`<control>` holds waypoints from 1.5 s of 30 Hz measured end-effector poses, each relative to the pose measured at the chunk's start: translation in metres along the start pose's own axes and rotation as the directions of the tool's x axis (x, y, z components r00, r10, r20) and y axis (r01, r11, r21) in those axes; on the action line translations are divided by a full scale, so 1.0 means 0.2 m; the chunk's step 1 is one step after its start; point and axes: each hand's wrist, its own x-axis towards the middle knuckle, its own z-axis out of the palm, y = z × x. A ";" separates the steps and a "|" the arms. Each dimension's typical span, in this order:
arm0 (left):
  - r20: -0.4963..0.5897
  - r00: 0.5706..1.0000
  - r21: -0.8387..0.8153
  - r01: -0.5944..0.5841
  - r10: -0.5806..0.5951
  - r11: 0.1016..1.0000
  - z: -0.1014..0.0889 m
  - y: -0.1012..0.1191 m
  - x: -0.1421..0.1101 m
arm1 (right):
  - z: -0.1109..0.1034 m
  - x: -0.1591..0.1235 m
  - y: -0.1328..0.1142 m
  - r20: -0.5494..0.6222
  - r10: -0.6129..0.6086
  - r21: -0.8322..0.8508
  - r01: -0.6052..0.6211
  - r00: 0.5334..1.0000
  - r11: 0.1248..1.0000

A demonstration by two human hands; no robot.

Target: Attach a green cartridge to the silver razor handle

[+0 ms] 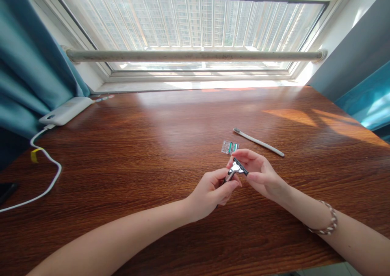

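Note:
My left hand [213, 188] is closed round the handle of a razor [236, 168], just below its silver neck. The razor's dark head points up and to the right. My right hand [260, 172] curves about that head, with the thumb at its lower right end and the fingertips near its upper left end, so the fingers grip the head's two ends. Just beyond the right fingertips lies a small clear case [230, 147] with green-striped cartridges, partly hidden by the hand. A white toothbrush [258, 142] with dark bristles lies behind my right hand.
A white power bank or similar device [67, 110] sits at the left back, with a white cable [57, 174] running forward along the wooden table [137, 146]. A dark object [6, 192] lies at the left edge. A pipe rail [195, 56] crosses the window; curtains hang both sides.

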 end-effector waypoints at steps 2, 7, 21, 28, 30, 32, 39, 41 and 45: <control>0.004 1.000 0.007 -0.003 0.003 1.000 0.00 0.00 0.00 | 0.01 0.00 -0.01 0.023 0.001 0.013 -0.001 1.000 1.000; 0.012 1.000 -0.002 -0.015 0.015 1.000 0.00 0.00 0.00 | 0.01 0.00 -0.01 0.056 0.015 0.023 -0.016 0.998 1.000; -0.026 1.000 -0.068 -0.012 0.011 0.998 -0.01 -0.01 0.00 | -0.01 0.00 0.02 -0.090 -0.003 -0.042 -0.001 0.996 0.999; -0.045 0.998 -0.265 -0.048 0.038 0.963 -0.03 -0.01 0.04 | -0.04 0.03 0.03 -0.160 -0.019 0.009 0.020 0.987 1.000; -0.050 0.999 -0.342 -0.038 0.022 0.939 -0.04 -0.01 0.05 | -0.04 0.03 0.04 -0.186 -0.012 0.001 0.013 0.982 1.000; -0.049 0.999 -0.400 -0.015 -0.005 0.916 -0.06 0.00 0.07 | -0.04 0.04 0.04 -0.221 -0.014 -0.022 0.009 0.975 1.000; -0.014 0.998 -0.469 0.052 -0.066 0.882 -0.15 0.00 0.13 | -0.14 0.08 0.05 -0.362 -0.123 -0.271 0.021 0.924 0.962; -0.009 0.998 -0.463 0.048 -0.058 0.885 -0.17 0.00 0.14 | -0.17 0.09 0.05 -0.344 -0.206 -0.508 0.003 0.916 0.862; -0.063 0.998 -0.450 -0.007 -0.024 0.893 -0.20 0.00 0.16 | -0.23 0.11 0.05 -0.142 -0.432 -0.911 0.053 0.890 0.408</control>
